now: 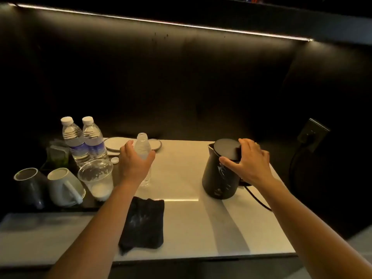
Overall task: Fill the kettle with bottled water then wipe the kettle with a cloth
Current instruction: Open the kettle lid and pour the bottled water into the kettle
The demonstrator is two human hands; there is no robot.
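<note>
Left hand around uncapped bottle mid-frame; right hand spread, fingers on kettle lid, grip uncertain.

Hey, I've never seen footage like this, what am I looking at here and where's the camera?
There is no machine here: a person wears a camera on the head, looking down at their own bare arms. The left hand is around an open, capless bottle standing on the white counter. The right hand rests on the closed lid of a black kettle. A dark cloth lies near the front edge. At left stand two sealed water bottles, a plastic cup and two upturned mugs.
</note>
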